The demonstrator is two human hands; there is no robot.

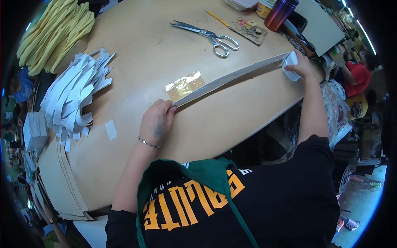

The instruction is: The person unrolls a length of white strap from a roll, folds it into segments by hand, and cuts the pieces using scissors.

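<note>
A long, narrow pale strip (233, 76) stretches across the table on its edge between my two hands. My left hand (158, 120) pinches its near left end, beside a shiny yellowish, tape-like patch (185, 84) on the tabletop. My right hand (302, 67) grips the far right end, where a white band (291, 66) curls round under my fingers. Whether that band and the strip are one piece I cannot tell. Beyond the strip lie metal-handled scissors (206, 35), their blades pointing left.
White strips (74, 95) and yellow strips (56, 35) are heaped at the left; a small white piece (111, 129) lies nearby. Board sheets (62, 182) line the left edge. At the back are a yellow pencil (217, 19), stained card (249, 31) and purple bottle (281, 15). A person in red (357, 78) is at the right.
</note>
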